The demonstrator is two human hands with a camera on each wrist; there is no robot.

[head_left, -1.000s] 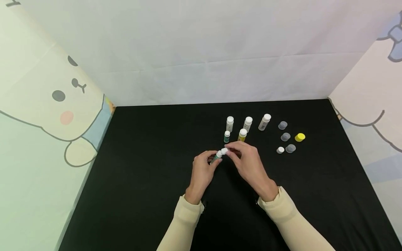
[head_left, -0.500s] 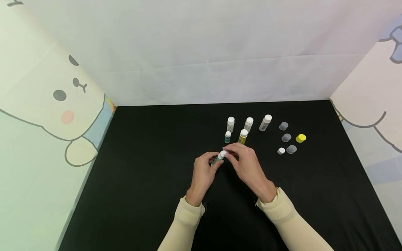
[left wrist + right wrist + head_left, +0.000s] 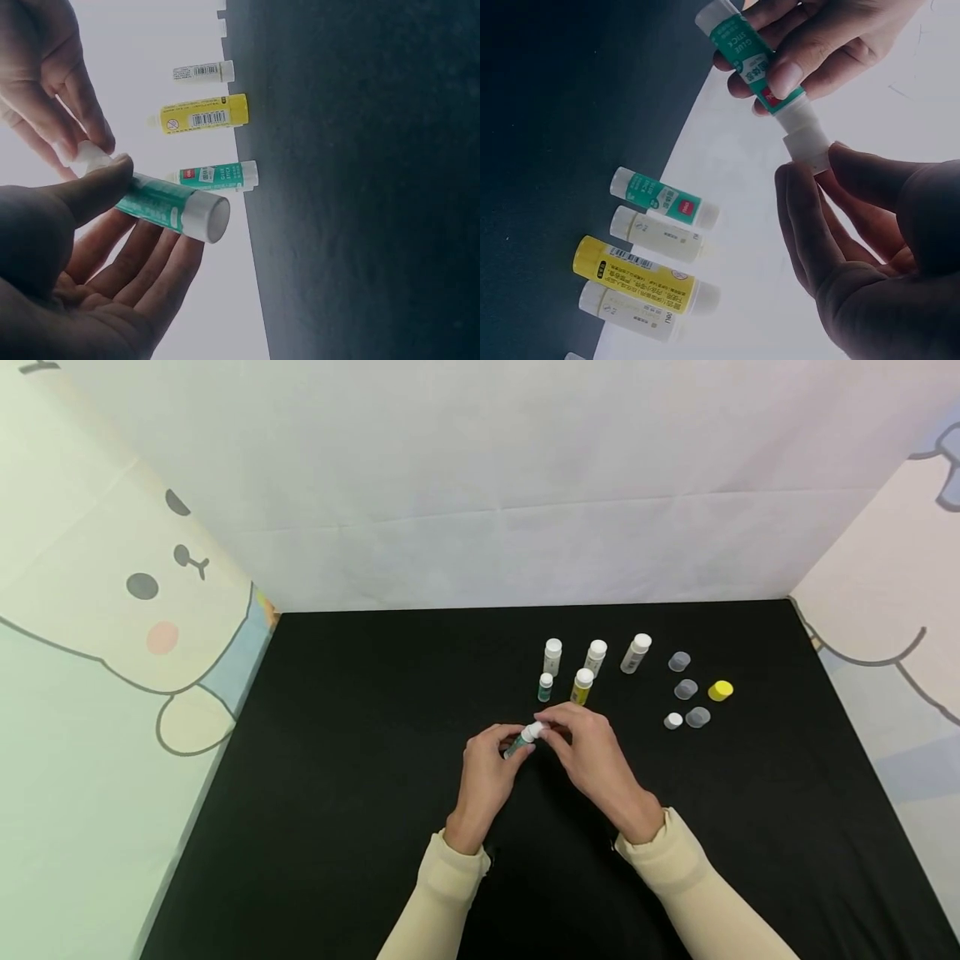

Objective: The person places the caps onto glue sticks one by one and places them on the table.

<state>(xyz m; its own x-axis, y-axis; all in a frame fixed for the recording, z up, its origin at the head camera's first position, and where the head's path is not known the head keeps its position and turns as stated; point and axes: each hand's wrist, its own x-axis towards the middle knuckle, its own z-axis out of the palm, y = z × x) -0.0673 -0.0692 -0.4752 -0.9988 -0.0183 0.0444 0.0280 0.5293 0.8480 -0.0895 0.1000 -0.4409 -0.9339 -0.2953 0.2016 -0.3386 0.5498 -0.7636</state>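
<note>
The left hand (image 3: pixel 483 774) grips a green tube (image 3: pixel 742 49) lettered "GLUE STICK"; the right hand (image 3: pixel 596 760) pinches a white cap (image 3: pixel 808 148) at its tip. Just beyond the hands stand a second green tube (image 3: pixel 545 690) and a barcoded yellow tube (image 3: pixel 581 690); translucent caps (image 3: pixel 686 689) lie rightward, white tubes (image 3: pixel 635 657) farther, before the far edge of the black desk (image 3: pixel 360 718).

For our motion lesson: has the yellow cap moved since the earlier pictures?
No; the yellow cap hasn't shifted against the far right corner of the black table.

The held glue stick (image 3: pixel 739 46) and cap (image 3: pixel 807 148) look smooth plastic; the black tablecloth (image 3: pixel 360 760), matt cloth.
</note>
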